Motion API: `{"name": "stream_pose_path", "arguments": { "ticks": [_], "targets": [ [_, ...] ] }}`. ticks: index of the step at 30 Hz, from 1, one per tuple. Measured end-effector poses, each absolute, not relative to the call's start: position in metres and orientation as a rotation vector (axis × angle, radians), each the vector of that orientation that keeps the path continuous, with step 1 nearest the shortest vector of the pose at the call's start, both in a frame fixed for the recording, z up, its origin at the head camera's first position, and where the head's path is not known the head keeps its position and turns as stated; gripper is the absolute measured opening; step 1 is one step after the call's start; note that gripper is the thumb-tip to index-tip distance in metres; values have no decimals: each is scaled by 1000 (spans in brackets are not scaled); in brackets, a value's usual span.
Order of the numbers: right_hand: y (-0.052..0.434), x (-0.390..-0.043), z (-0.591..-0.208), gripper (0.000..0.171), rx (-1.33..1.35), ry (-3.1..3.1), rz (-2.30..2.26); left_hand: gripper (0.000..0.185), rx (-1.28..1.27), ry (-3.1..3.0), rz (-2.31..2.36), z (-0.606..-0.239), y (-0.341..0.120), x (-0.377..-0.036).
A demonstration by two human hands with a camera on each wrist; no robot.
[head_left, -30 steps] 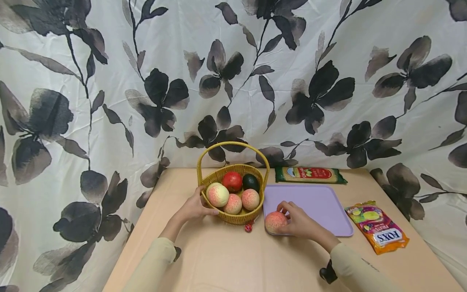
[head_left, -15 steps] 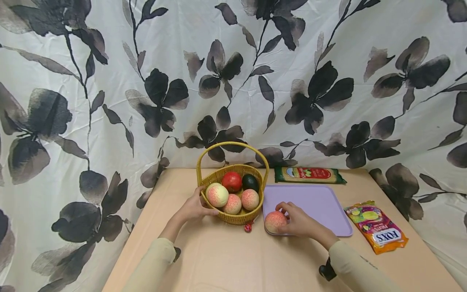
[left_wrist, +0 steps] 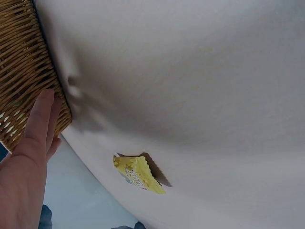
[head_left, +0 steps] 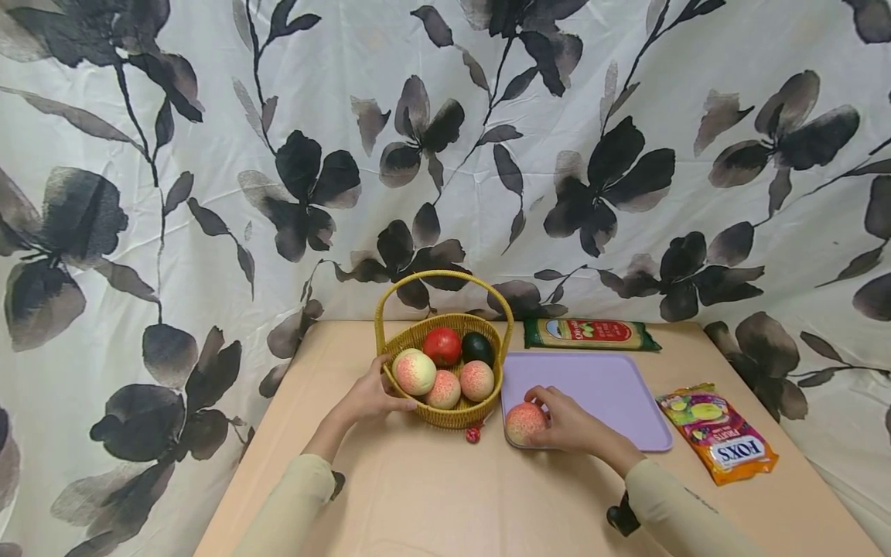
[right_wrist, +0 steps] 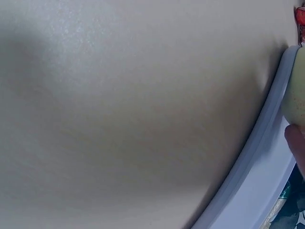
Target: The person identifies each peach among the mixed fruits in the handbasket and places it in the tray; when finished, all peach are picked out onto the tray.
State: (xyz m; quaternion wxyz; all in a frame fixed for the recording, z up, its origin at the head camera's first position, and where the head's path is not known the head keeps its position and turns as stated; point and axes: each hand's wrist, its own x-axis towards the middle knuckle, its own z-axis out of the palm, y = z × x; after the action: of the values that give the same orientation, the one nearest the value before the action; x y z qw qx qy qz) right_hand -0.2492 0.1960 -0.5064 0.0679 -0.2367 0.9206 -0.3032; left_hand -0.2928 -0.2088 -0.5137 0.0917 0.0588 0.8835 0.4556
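Observation:
A yellow wicker basket (head_left: 445, 418) with a tall handle stands at the back middle of the table. My left hand (head_left: 365, 394) holds its left side, thumb laid along the front wall; in the left wrist view its digits rest against the weave. Inside are several pale, pink-speckled peaches (head_left: 415, 372), a red pomegranate (head_left: 442, 346) and a dark green avocado (head_left: 478, 348). My right hand (head_left: 567, 422) grips another peach (head_left: 524, 424) at the near left corner of a lilac tray (head_left: 605, 394). In the right wrist view, only a fingertip and part of this peach (right_wrist: 296, 95) show.
Behind the tray lies a green packet (head_left: 592, 333); right of it, a FOX'S candy bag (head_left: 720, 433). A small red wrapped candy (head_left: 473, 435) sits before the basket. The left wrist view shows a yellow wrapped candy (left_wrist: 138, 172). A floral curtain (head_left: 487, 155) hangs behind.

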Motion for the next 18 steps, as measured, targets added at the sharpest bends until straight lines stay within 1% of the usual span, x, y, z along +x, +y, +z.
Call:
{"name": "stream_pose_path", "arguments": {
  "ticks": [4,8,12,18],
  "targets": [
    [194,-249,-499,68,-689,2767,-866,127,186,2641,1331,-514,-210,-294],
    [189,-251,-482,73,-693,2771,-806,126,177,2631,1346,-513,-210,-292],
    [171,-258,-452,72,-768,2785,-749,126,172,2621,1357,-513,-211,-292],
    [117,-270,-397,71,-902,2772,-646,127,185,2628,1340,-513,-211,-293]
  ]
}}
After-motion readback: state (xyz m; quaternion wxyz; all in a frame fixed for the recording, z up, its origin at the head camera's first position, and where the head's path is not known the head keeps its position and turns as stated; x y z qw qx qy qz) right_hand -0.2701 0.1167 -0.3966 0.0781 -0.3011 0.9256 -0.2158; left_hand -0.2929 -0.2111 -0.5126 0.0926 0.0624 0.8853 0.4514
